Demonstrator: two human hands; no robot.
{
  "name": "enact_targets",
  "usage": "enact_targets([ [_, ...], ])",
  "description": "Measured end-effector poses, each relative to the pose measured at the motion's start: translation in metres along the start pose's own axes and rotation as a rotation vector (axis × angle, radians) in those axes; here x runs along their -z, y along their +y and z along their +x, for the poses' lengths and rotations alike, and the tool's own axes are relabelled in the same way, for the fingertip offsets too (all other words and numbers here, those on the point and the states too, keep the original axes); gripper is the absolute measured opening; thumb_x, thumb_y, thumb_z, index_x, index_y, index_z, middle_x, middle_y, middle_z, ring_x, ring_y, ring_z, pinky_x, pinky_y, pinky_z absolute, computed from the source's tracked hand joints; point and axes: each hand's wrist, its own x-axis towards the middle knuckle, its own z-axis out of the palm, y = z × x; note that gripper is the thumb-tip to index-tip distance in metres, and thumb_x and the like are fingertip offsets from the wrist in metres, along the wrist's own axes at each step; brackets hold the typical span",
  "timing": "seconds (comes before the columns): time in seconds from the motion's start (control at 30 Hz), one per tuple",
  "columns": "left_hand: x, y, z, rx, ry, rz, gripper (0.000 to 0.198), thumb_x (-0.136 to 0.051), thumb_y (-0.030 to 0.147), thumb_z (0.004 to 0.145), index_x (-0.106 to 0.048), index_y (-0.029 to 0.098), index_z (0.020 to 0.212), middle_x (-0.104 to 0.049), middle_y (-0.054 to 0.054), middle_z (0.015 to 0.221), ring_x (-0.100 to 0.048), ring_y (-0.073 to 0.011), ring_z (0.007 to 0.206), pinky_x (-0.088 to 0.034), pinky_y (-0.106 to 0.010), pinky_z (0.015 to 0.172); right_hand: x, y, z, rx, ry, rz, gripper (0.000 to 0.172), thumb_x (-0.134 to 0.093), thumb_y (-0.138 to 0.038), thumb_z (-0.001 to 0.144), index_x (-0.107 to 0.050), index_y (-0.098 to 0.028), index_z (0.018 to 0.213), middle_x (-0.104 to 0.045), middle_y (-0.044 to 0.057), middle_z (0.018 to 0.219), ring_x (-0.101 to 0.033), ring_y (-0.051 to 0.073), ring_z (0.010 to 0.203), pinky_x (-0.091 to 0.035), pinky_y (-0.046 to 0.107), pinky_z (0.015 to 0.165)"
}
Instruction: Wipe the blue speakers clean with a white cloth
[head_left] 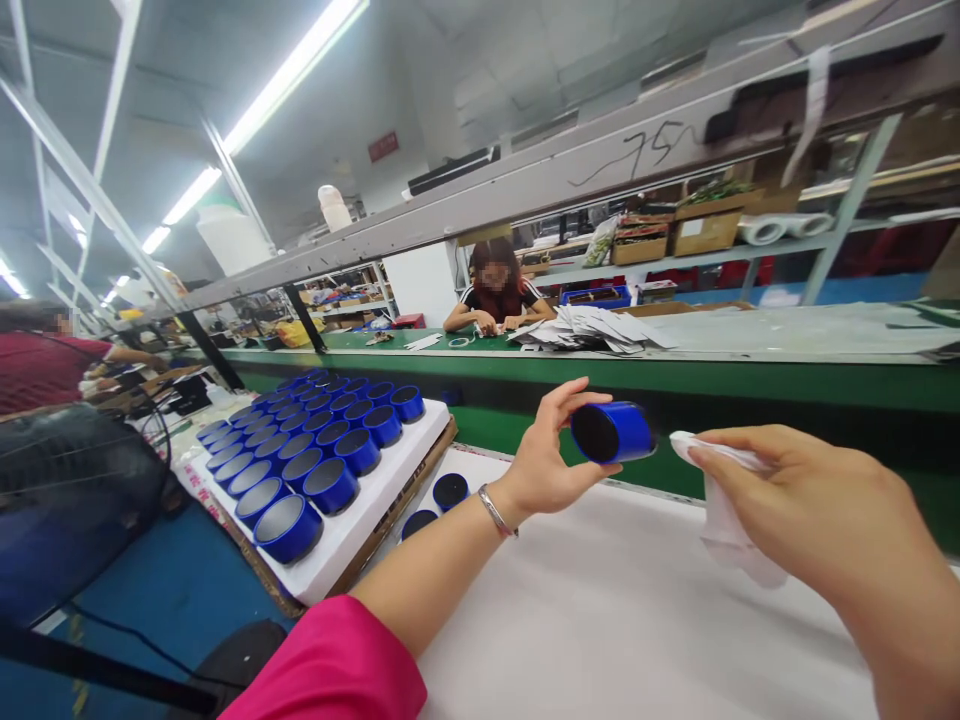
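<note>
My left hand [559, 447] holds up a short blue metal cylinder [613, 432] between thumb and fingers, its dark round end turned towards me. My right hand [784, 490] pinches a crumpled white cloth [720, 500], whose tip sits just right of the cylinder with a small gap between them. Below my hands lies a white work surface [600, 620]. Two black round discs [450, 490] [418, 523] sit near its far left corner. A white tray [390, 520] to the left holds several blue open-topped cylinders in rows.
A green conveyor bench [600, 385] runs across the view. Beyond it, a seated person [495, 300] works at a pile of white sheets [585, 330]. A person in a red shirt [45, 370] stands far left, near a black fan [67, 500]. Cardboard boxes [705, 230] sit on a shelf.
</note>
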Motion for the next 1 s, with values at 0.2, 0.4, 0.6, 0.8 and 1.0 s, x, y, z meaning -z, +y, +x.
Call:
enact_targets([
  [0.2,-0.008,0.005,-0.002,-0.078,-0.013,0.049,0.075,-0.097,0.018,0.077,-0.064,0.021,0.145,-0.075,-0.015,0.144,-0.068,-0.0315,0.145,-0.041,-0.046,0.137,0.01,-0.009,-0.013,-0.098,0.102,0.112,0.043,-0.071,-0.07,0.066,-0.083,-0.032,0.081,-0.068,0.005,0.065,-0.058,0.027,0.059,-0.048,0.042,0.064],
  [0.4,-0.019,0.007,-0.013,-0.035,0.102,0.053,0.074,-0.096,0.021,0.076,-0.067,0.022,0.143,-0.074,-0.015,0.148,-0.065,-0.0341,0.15,-0.042,-0.049,0.139,-0.019,-0.042,-0.046,0.259,0.314,0.364,0.035,-0.073,-0.062,0.094,-0.086,-0.03,0.091,-0.081,0.005,0.096,-0.068,0.022,0.077,-0.052,0.035,0.069],
  [0.6,-0.015,0.007,-0.027,-0.034,0.08,0.07,0.061,-0.096,0.021,0.077,-0.073,0.022,0.133,-0.077,-0.015,0.141,-0.065,-0.0349,0.152,-0.04,-0.052,0.141,-0.023,-0.039,-0.024,-0.285,0.196,0.331,0.029,-0.072,-0.054,0.062,-0.079,-0.028,0.072,-0.076,0.011,0.085,-0.07,0.033,0.086,-0.056,0.049,0.088],
  [0.8,-0.012,0.013,-0.03,-0.217,-0.036,0.239,0.025,-0.08,0.024,0.095,-0.079,0.023,0.121,-0.078,-0.015,0.138,-0.068,-0.0329,0.147,-0.042,-0.057,0.139,-0.01,-0.039,-0.019,-0.455,0.182,0.437,0.054,-0.078,-0.063,0.046,-0.085,-0.022,0.081,-0.078,0.012,0.086,-0.064,0.029,0.077,-0.052,0.043,0.066],
  [1.0,-0.006,0.01,-0.038,-0.117,-0.092,0.318,0.012,-0.079,0.029,0.095,-0.087,0.03,0.104,-0.072,-0.014,0.138,-0.064,-0.0376,0.148,-0.041,-0.064,0.137,-0.007,-0.047,-0.024,-0.529,0.165,0.56,0.058,-0.086,-0.062,0.039,-0.085,-0.02,0.08,-0.072,0.009,0.077,-0.06,0.025,0.068,-0.046,0.039,0.054],
])
